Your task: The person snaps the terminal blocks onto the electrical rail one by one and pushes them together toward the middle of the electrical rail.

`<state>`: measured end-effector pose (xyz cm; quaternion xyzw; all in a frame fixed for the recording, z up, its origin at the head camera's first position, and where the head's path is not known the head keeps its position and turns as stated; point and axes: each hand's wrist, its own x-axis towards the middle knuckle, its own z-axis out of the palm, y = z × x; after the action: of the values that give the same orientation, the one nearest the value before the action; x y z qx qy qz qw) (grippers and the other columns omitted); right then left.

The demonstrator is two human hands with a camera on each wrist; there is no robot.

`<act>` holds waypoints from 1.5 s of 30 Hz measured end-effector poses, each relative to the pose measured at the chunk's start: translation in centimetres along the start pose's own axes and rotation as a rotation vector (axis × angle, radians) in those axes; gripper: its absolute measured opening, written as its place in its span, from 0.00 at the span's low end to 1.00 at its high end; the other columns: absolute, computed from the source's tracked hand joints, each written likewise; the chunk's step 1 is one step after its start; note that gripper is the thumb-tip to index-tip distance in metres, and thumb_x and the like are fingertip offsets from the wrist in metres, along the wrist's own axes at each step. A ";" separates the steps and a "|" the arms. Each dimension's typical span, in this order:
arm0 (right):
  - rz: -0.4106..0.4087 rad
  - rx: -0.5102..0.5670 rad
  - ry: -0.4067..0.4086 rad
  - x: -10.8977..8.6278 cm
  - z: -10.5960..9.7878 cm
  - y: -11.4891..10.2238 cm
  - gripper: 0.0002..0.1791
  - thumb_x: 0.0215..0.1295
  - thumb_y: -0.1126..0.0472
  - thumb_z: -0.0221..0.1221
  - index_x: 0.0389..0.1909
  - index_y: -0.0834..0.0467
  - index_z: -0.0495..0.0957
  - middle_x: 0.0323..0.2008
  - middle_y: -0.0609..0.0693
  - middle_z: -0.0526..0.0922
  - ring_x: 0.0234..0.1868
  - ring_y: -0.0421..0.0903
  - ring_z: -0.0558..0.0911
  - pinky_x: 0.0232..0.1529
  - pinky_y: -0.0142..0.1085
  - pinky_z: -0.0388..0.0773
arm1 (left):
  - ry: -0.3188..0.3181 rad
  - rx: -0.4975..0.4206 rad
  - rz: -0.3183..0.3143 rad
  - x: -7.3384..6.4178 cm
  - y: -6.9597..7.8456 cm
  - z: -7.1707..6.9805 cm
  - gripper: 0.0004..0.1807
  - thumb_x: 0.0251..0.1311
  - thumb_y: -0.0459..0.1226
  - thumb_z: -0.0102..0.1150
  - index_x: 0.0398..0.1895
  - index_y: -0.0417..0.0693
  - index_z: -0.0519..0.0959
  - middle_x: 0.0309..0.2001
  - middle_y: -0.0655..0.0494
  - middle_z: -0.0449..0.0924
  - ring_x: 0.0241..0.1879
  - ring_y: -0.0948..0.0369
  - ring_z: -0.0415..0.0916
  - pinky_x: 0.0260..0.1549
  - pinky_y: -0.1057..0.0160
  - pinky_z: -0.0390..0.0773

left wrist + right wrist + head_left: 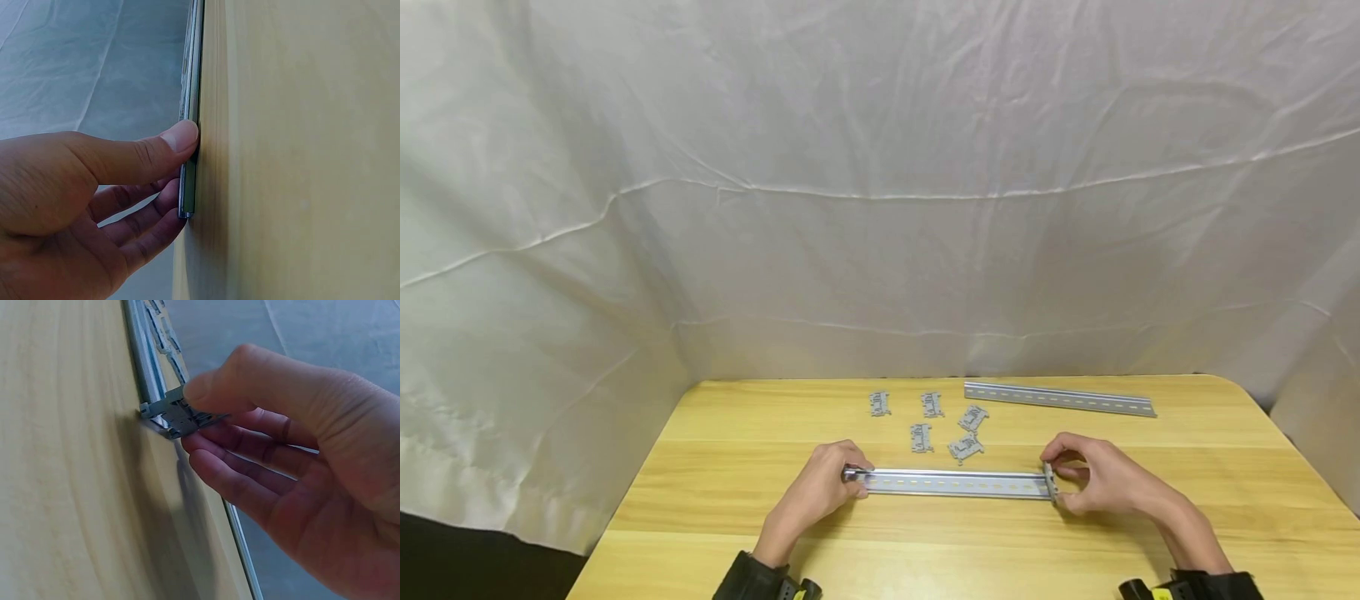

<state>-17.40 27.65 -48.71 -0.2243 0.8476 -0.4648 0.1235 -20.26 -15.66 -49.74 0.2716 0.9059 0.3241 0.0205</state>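
Note:
A slotted metal DIN rail (955, 483) lies lengthwise near the front of the table. My left hand (823, 483) grips its left end, thumb on the near edge and fingers on the far side; the left wrist view shows the thumb (181, 136) against the rail (190, 75). My right hand (1101, 479) pinches a grey terminal block (1050, 483) at the rail's right end. In the right wrist view that terminal block (175, 415) stands across the rail's end, between thumb and fingers. Whether it is clipped on, I cannot tell.
Several loose grey terminal blocks (921, 437) lie on the wooden table (737, 517) beyond the rail. A second slotted rail (1060, 398) lies at the back right. Pale cloth (880, 267) hangs behind the table and along its sides.

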 end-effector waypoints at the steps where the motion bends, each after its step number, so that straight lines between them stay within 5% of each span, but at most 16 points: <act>1: 0.003 0.003 -0.002 0.0 0.0 0.0 0.26 0.52 0.68 0.73 0.52 0.66 0.75 0.54 0.61 0.79 0.56 0.55 0.82 0.56 0.38 0.81 | 0.000 0.002 0.001 0.0 0.0 0.0 0.14 0.47 0.27 0.79 0.39 0.40 0.89 0.39 0.54 0.85 0.35 0.61 0.81 0.33 0.71 0.81; 23: -0.024 0.080 -0.001 0.4 0.6 0.4 0.25 0.53 0.69 0.73 0.51 0.66 0.75 0.53 0.63 0.78 0.56 0.54 0.82 0.58 0.40 0.79 | 0.006 0.001 0.010 0.0 -0.1 0.1 0.13 0.47 0.26 0.78 0.39 0.40 0.89 0.40 0.52 0.86 0.35 0.60 0.82 0.33 0.72 0.81; 38: -0.088 -0.070 0.069 2.6 3.5 -0.6 0.24 0.51 0.68 0.74 0.50 0.63 0.79 0.49 0.56 0.84 0.52 0.53 0.85 0.53 0.41 0.83 | 0.002 -0.021 0.000 0.2 -0.2 0.0 0.14 0.48 0.26 0.78 0.39 0.39 0.89 0.40 0.51 0.86 0.36 0.58 0.82 0.34 0.71 0.82; 45: -0.094 -0.006 0.076 3.5 4.8 -1.3 0.25 0.50 0.70 0.73 0.51 0.65 0.79 0.51 0.60 0.82 0.54 0.59 0.84 0.55 0.41 0.82 | -0.002 -0.020 -0.004 0.1 -0.2 0.0 0.14 0.48 0.26 0.78 0.40 0.38 0.89 0.41 0.51 0.86 0.37 0.57 0.83 0.34 0.68 0.83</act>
<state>-18.07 21.77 -50.23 -0.2467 0.8415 -0.4758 0.0685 -20.44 -15.70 -49.87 0.2701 0.9032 0.3327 0.0247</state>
